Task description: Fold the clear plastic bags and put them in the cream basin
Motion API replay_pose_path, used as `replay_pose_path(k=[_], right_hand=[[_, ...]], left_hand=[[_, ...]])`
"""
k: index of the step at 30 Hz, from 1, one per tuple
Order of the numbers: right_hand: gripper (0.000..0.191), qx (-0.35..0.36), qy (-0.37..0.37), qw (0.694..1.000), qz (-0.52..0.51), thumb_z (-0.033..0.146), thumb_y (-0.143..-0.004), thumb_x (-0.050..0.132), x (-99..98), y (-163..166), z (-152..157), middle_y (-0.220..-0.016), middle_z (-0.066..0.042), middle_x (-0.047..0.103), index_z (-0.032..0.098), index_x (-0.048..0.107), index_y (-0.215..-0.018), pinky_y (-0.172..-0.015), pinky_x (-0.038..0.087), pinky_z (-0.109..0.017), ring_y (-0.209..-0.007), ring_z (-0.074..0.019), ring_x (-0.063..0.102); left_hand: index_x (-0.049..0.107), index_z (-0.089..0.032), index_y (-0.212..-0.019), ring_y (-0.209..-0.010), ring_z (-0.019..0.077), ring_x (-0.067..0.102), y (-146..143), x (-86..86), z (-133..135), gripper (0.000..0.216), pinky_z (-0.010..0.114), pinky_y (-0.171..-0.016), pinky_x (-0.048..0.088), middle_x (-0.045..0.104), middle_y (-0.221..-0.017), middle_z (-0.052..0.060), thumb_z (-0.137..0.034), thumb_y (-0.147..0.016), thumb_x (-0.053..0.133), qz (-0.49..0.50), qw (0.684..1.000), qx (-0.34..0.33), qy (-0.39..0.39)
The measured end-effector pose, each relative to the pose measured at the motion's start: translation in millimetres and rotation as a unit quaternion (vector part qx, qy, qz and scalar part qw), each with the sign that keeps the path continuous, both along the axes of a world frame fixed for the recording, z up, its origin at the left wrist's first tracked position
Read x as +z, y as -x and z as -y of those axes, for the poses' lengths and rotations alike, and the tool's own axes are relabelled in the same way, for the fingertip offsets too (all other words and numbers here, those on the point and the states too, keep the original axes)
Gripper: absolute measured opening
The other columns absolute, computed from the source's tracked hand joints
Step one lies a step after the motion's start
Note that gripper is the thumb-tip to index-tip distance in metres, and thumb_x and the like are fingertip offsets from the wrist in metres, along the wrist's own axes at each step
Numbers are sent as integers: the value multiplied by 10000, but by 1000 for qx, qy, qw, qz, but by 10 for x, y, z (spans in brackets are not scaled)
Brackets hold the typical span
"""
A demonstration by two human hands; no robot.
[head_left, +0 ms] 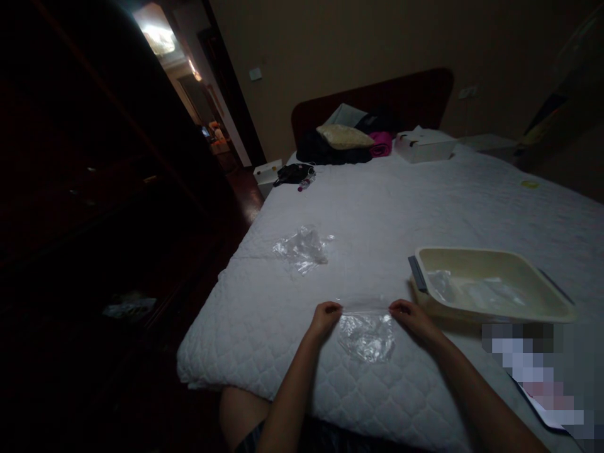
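A clear plastic bag (pixel 367 336) lies on the white quilted bed, its top edge stretched between my two hands. My left hand (pixel 326 316) pinches the bag's upper left corner. At the upper right corner, my right hand (pixel 409 316) has its fingers closed on the same bag. Farther up the bed lies a crumpled pile of clear plastic (pixel 304 246). To the right of my right hand stands a cream plastic basin (pixel 488 255) with grey handles, holding some clear plastic pieces.
A blurred-out flat object (pixel 542 384) lies at the lower right. Toward the headboard are a cushion (pixel 344 136), a pink roll (pixel 380 144), a white box (pixel 425 148), a black bag (pixel 295 174) and a small bottle (pixel 306 182). The bed's edge (pixel 207 333) drops off to the left.
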State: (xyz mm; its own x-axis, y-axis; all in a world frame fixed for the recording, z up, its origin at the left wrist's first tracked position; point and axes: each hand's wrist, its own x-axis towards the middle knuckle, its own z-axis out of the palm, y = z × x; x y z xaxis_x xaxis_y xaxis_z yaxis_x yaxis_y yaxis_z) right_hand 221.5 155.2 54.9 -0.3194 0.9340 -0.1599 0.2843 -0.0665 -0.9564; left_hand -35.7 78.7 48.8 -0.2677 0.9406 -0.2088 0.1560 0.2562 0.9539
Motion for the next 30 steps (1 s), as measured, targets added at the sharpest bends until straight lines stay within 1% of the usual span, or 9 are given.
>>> replay_pose_path(k=[3,6,10,15,19,23,25,28,30], right_hand=[[294,-5,-9,1000,0,449,-581,646,18,-5,20,-682,-45,631,177,627,-693,-609,441,-271,-683,-187,565],[257,-8,-10,1000,-2,414,-579,639,12,-7,38,-667,-36,625,178,617,-678,-590,434,-261,-656,-175,556],[223,-8,-1,1000,-2,377,-584,610,22,4,57,-615,-14,604,173,611,-674,-526,408,-247,-572,-145,523],[254,-17,7,1000,6,383,-604,585,84,15,67,-662,-26,629,170,638,-732,-520,412,-248,-585,-149,541],[307,-31,8,999,16,419,-618,599,93,14,48,-707,-43,649,172,652,-791,-529,428,-259,-632,-174,569],[303,-52,9,998,28,441,-608,620,75,10,46,-712,-57,645,166,629,-736,-564,439,-265,-675,-184,575],[313,-45,28,998,37,467,-624,606,66,8,73,-597,-31,604,162,606,-692,-492,410,-252,-555,-154,541],[352,-16,73,996,49,510,-651,581,48,16,136,-428,33,479,158,583,-655,-383,326,-231,-375,-102,422],[362,2,99,994,49,518,-650,587,29,28,170,-423,43,467,156,575,-645,-369,311,-221,-354,-86,403]], left_hand=[[666,-135,-667,-708,155,585,-10,9,42,67,260,-677,452,636,-673,22,-119,-623,619,-16,1000,4,-27],[662,-152,-619,-734,149,576,-25,-1,71,125,256,-699,451,618,-699,12,-65,-601,575,-36,998,5,-52],[658,-154,-621,-754,133,565,-36,-28,89,205,237,-702,446,595,-745,14,-13,-601,510,-53,996,-2,-75],[654,-147,-643,-789,128,570,-13,2,104,268,228,-719,449,608,-799,21,29,-589,459,-55,995,-40,-71],[666,-155,-796,-816,126,569,46,81,152,360,224,-731,447,621,-880,28,41,-590,445,-48,996,-61,-50],[613,-189,-1006,-798,112,568,152,178,204,468,202,-692,440,613,-974,29,19,-600,512,-39,997,-62,-13],[599,-177,-1001,-761,106,571,210,217,223,423,191,-656,436,615,-952,35,-17,-612,555,-34,998,-57,13],[602,-127,-838,-543,86,538,250,239,260,149,190,-501,403,606,-729,30,-191,-707,572,-20,996,-52,73],[584,-120,-738,-407,75,475,233,232,291,221,195,-411,352,564,-586,8,-338,-751,548,-3,991,-62,116]])
